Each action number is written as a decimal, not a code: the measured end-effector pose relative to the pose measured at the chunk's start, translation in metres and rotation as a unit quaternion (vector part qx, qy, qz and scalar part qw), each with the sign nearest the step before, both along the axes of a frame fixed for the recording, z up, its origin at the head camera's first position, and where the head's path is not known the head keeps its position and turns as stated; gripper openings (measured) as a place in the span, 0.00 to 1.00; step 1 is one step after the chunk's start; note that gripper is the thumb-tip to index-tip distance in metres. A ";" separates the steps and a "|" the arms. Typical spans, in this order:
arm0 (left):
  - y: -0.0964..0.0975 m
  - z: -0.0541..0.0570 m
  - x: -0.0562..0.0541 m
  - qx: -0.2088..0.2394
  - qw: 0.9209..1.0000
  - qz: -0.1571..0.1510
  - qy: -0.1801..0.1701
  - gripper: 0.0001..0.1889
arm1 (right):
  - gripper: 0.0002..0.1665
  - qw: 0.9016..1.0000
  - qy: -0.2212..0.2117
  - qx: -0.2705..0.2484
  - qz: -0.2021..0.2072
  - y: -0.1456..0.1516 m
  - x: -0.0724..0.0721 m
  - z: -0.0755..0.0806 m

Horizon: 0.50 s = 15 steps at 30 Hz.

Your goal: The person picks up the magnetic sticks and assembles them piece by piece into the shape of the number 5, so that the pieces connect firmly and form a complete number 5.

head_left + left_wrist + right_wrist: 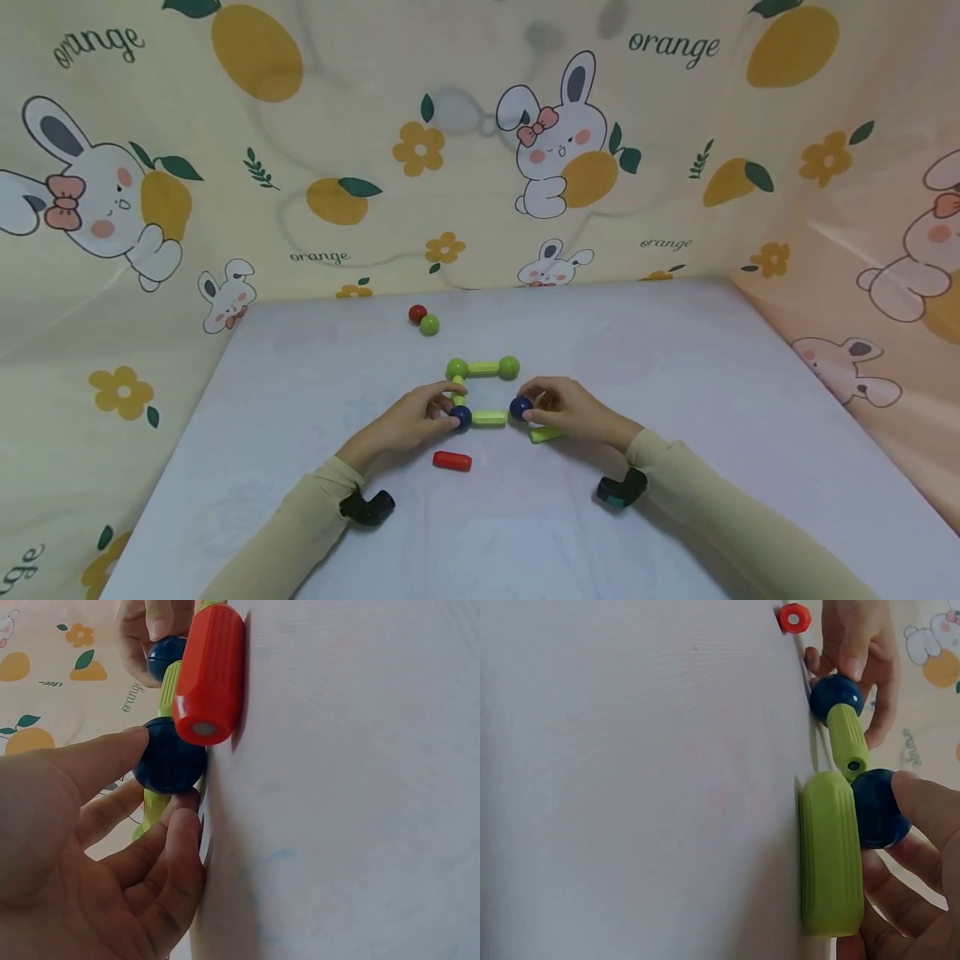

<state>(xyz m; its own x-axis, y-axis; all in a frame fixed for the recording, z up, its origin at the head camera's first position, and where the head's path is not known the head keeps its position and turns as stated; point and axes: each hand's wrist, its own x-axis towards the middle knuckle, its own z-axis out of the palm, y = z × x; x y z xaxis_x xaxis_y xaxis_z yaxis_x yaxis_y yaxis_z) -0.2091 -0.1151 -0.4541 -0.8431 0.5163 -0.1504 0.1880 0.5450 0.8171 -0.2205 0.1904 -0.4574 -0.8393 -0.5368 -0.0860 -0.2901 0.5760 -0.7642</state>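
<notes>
My left hand [405, 421] pinches a blue ball [462, 417] between thumb and fingers. A light green rod [489, 417] runs rightward from that ball, and a second green rod [458, 390] leads back to a green ball [457, 368]. From there another green rod [483, 367] reaches a further green ball [509, 367]. My right hand [576, 410] grips another blue ball [880, 808] by thumb and fingertips, a small gap from the first rod's bare end. Below the right hand lies a loose green rod [831, 855], partly covered in the head view.
A red rod [452, 461] lies on the white tabletop [517, 533] in front of the left hand. Farther back, a red ball [417, 314] and a green ball [430, 325] sit side by side. A patterned cloth [465, 200] hangs behind the table.
</notes>
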 end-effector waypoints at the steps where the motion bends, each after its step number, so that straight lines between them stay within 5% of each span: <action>1: 0.000 0.000 0.000 0.000 1.000 0.001 0.000 0.24 | 0.21 1.000 -0.003 0.001 0.000 0.000 0.000 0.000; 15: 0.001 0.000 0.000 -0.006 1.000 0.003 -0.003 0.23 | 0.21 1.000 -0.020 0.012 0.017 -0.003 0.001 0.002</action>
<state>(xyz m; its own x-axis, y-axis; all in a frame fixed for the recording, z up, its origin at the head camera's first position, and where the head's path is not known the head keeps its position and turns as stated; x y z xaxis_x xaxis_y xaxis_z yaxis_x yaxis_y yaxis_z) -0.2095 -0.1137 -0.4538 -0.8458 0.5086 -0.1611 0.1800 0.5563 0.8113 -0.2193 0.1870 -0.4551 -0.8167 -0.5616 -0.1324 -0.2788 0.5849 -0.7617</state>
